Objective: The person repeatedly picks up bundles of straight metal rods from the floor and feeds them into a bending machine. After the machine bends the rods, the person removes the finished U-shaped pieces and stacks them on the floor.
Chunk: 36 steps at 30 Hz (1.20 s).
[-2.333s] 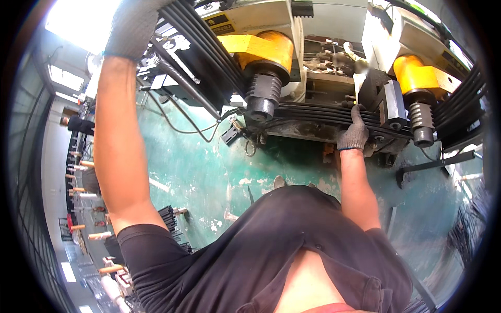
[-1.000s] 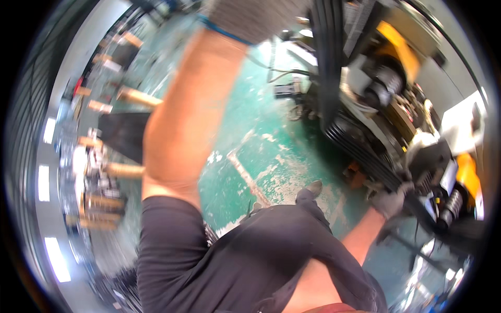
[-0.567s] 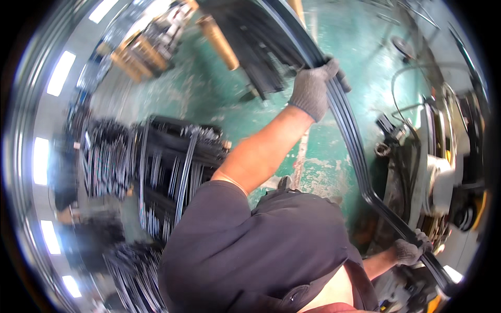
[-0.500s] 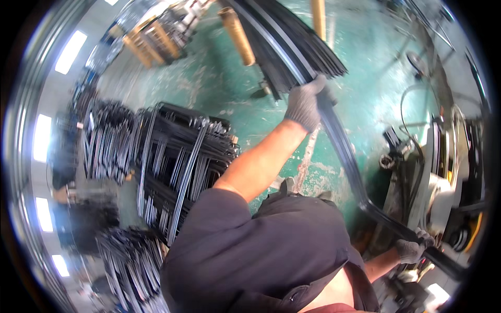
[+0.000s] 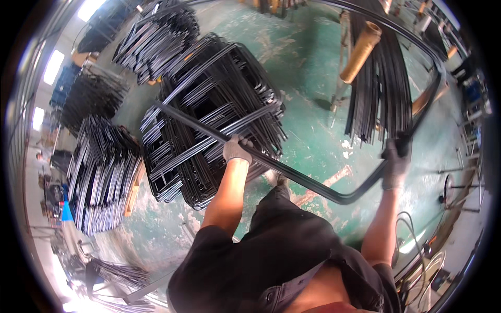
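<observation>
I hold a long black bent metal frame (image 5: 318,188) in front of me with both gloved hands. My left hand (image 5: 236,149) grips one straight side of it, just above a tall stack of similar black bent frames (image 5: 209,104). My right hand (image 5: 396,161) grips the frame past its rounded corner, where the bar rises toward the upper right. The frame hangs above the green floor, its far end reaching over the stack.
More piles of black frames lie at the left (image 5: 102,172) and upper left (image 5: 156,36). A rack of straight black bars (image 5: 381,83) with a tan tube (image 5: 360,49) stands at the upper right. Cables (image 5: 412,240) lie on the green floor at the lower right.
I have turned away from the yellow machine toward the stacks. The bent frame came with me in both hands and now hangs over the nearest stack.
</observation>
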Each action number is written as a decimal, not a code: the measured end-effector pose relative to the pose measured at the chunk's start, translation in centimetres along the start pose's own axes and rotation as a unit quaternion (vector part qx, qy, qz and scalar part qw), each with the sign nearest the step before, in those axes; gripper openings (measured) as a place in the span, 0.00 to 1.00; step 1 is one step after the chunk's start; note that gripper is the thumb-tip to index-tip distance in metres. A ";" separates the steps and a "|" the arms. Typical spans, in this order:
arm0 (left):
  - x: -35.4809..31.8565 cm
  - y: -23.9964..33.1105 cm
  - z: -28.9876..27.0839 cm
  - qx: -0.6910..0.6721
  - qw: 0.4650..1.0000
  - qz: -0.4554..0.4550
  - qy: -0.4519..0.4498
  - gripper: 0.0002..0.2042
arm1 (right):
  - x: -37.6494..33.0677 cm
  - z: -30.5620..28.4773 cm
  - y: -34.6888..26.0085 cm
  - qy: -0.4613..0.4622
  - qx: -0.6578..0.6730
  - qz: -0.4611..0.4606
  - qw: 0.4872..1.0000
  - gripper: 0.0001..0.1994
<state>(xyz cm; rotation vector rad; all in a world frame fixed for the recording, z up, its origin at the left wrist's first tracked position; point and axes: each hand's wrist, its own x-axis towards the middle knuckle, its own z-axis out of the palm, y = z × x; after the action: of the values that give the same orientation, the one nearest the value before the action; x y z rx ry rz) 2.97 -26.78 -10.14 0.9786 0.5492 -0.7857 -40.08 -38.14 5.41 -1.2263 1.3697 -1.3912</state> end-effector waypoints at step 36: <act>17.1 -0.4 -7.2 0.882 0.426 0.203 -0.003 0.09 | 21.4 28.6 33.4 -0.074 -0.428 -0.047 0.899 0.34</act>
<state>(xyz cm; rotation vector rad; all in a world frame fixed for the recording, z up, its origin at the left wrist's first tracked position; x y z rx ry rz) 12.58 -26.24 -26.03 2.8977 -0.9588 -0.6973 -19.08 -67.56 -27.52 -1.9225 1.9077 -0.7005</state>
